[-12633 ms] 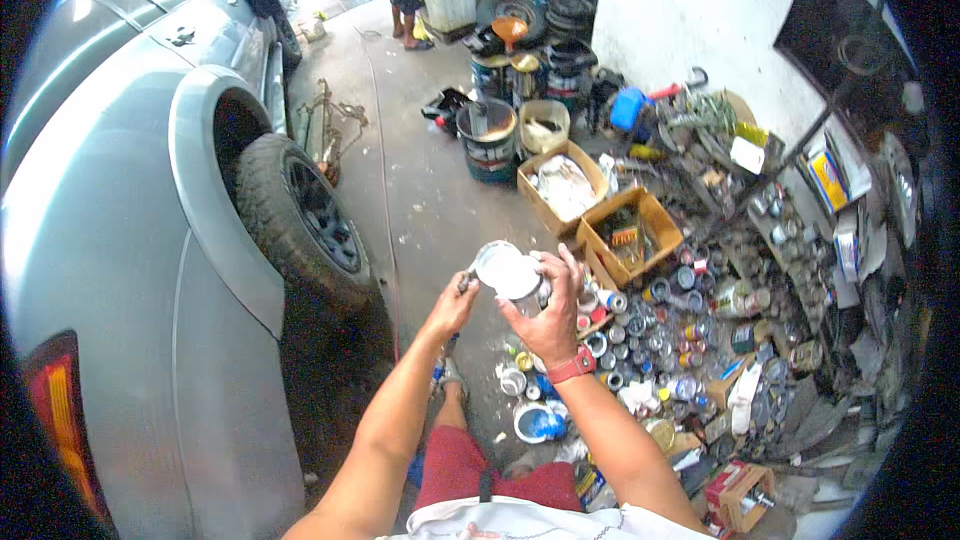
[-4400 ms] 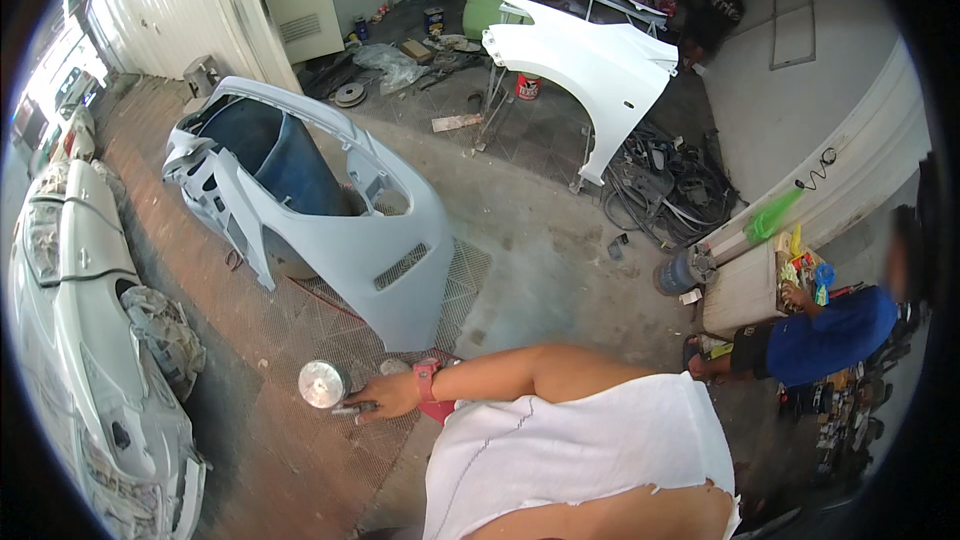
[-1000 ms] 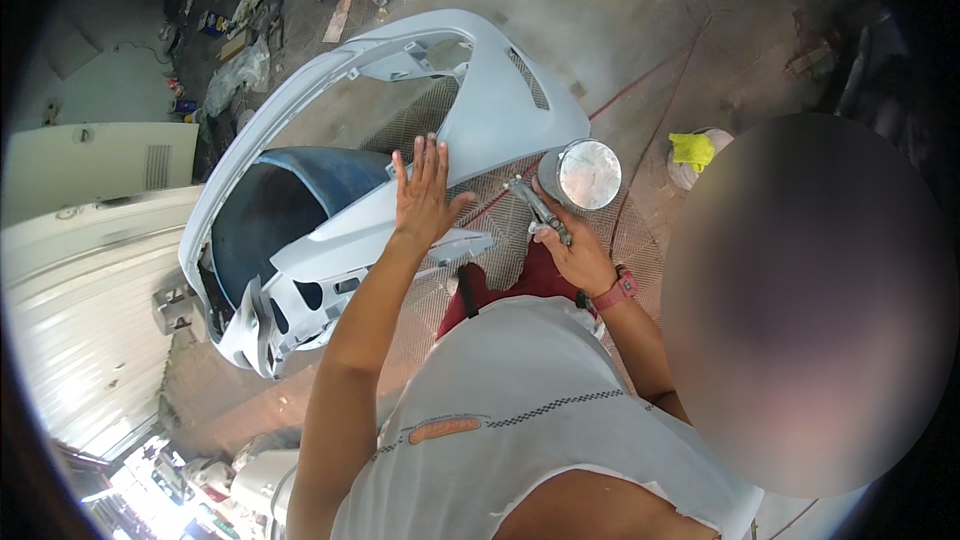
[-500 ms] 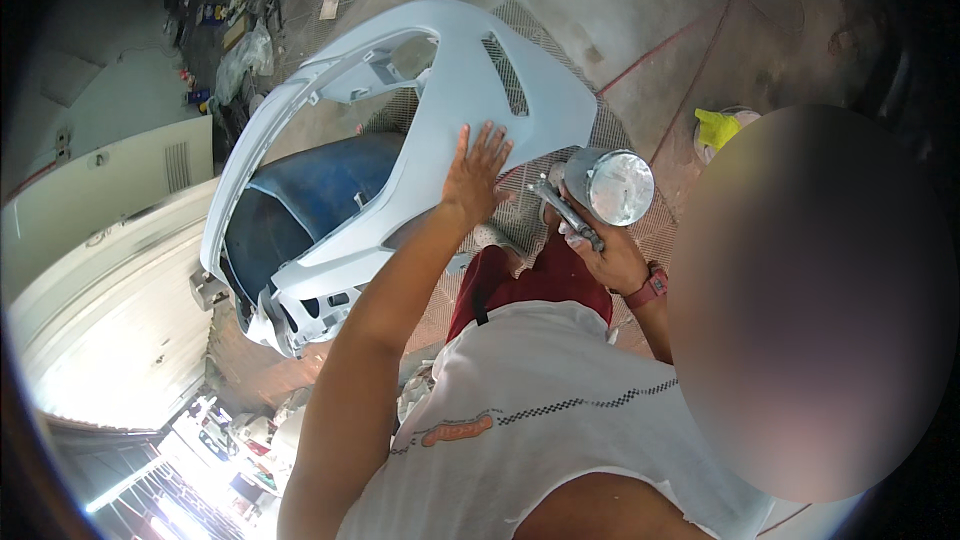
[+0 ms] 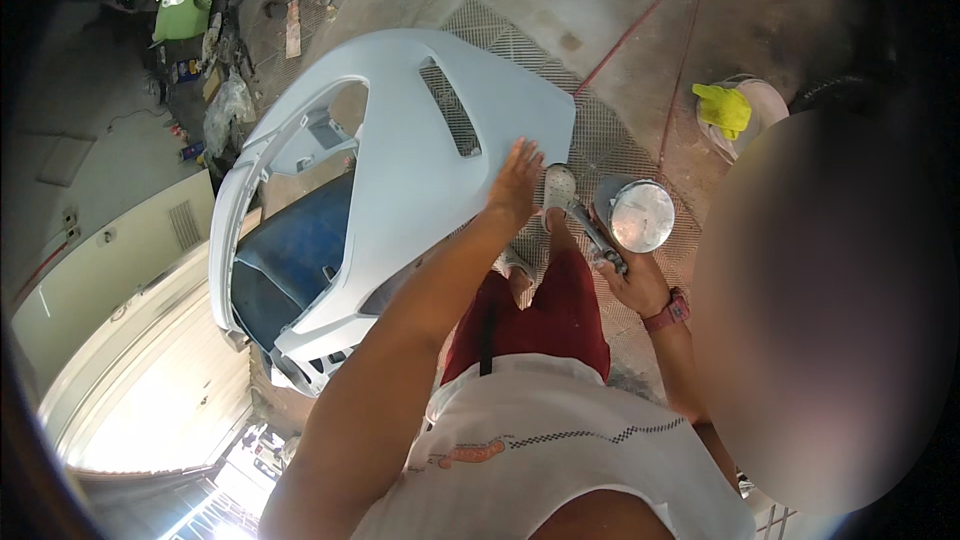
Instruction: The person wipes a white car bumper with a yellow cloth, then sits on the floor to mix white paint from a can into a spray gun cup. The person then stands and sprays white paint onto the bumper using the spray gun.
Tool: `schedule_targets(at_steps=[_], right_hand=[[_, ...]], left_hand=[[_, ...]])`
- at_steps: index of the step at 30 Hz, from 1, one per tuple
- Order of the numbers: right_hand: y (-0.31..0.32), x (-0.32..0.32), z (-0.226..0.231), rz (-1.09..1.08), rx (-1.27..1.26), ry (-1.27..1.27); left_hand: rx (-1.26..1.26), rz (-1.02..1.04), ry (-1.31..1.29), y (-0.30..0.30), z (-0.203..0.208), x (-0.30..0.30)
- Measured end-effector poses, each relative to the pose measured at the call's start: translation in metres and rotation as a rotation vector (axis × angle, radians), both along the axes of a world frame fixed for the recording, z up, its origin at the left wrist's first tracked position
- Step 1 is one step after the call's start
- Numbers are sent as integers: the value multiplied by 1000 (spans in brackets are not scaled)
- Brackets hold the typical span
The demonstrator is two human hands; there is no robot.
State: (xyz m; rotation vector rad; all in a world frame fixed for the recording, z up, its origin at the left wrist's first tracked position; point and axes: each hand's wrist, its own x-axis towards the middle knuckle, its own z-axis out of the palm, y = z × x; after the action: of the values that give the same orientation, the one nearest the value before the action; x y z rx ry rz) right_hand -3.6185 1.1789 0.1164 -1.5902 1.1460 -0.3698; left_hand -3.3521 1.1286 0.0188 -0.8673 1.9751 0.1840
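A pale grey-primed car bumper [image 5: 395, 130] fills the middle left, propped over a blue drum-like support [image 5: 300, 240]. My left hand [image 5: 515, 185] rests on the bumper's near right edge, fingers stretched out and palm down, holding nothing. Off to the right of the bumper, my right hand [image 5: 642, 286] is closed round the handle of a spray gun [image 5: 597, 237]. A round metal cup [image 5: 642, 216] tops the gun, its lid smeared whitish. The gun is apart from the bumper, and some of the gripping fingers are hidden behind it.
A bucket [image 5: 768, 105] with a yellow-green cloth [image 5: 722, 108] over its rim stands at the right. A red hose [image 5: 630, 38] crosses the floor beyond the metal grating [image 5: 490, 35]. Plastic bags [image 5: 228, 110] and clutter line the far left, near a pale cabinet [image 5: 140, 230].
My left hand has slid rightward along the bumper toward its pointed end. My right hand, still holding the spray gun, has shifted slightly right and nearer to me. The view has moved too.
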Motion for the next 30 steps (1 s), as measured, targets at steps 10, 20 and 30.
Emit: schedule_targets(at_steps=[10, 20, 30], right_hand=[[-38, 32, -30, 2, 42, -189], [-90, 62, 9, 51, 13, -320], [-87, 59, -3, 67, 46, -275]], left_hand=[[102, 500, 55, -118, -14, 29], [-185, 633, 21, -70, 142, 198], [-201, 543, -66, -107, 111, 200]])
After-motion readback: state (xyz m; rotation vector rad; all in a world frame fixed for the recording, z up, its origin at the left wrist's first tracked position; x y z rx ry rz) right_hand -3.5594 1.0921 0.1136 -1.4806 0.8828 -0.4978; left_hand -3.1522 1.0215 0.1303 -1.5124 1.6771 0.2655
